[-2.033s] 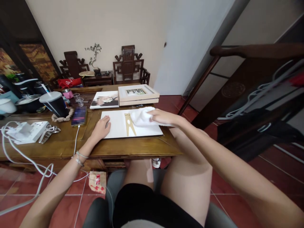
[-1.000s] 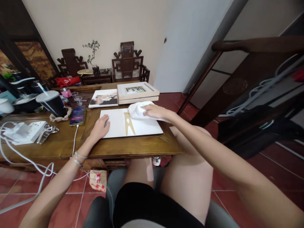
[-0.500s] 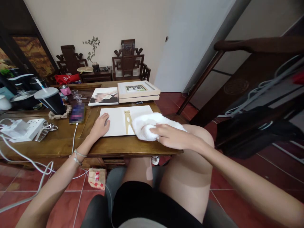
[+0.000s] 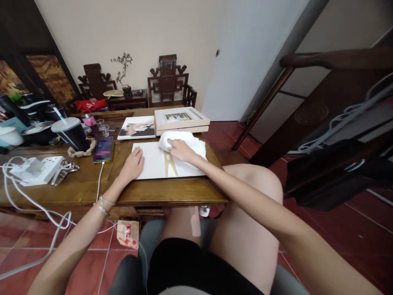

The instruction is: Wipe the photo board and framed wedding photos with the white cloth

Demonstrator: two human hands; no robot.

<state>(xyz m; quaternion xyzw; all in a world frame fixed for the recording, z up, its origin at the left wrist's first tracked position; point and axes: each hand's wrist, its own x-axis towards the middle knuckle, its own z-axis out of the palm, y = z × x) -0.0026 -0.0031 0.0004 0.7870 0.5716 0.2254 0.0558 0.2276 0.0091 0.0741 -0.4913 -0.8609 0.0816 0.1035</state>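
Observation:
A white flat panel, which looks like the back of a picture frame, lies on the wooden table with a tan A-shaped stand piece on it. My left hand rests flat on the panel's left edge, fingers stretched out. A white fluffy towel is bunched under my right hand, whose fingers grip it near the panel's far edge. The towel covers the top of the A-shaped piece and the panel's far right part.
Behind the panel are a photo print and stacked frames. To the left are a phone on a white cable, a dark cup with a straw and a power strip. A wooden chair stands at right.
My right hand has moved the towel away from me and to the left, from the near right corner to the panel's far edge. My left hand stays on the panel.

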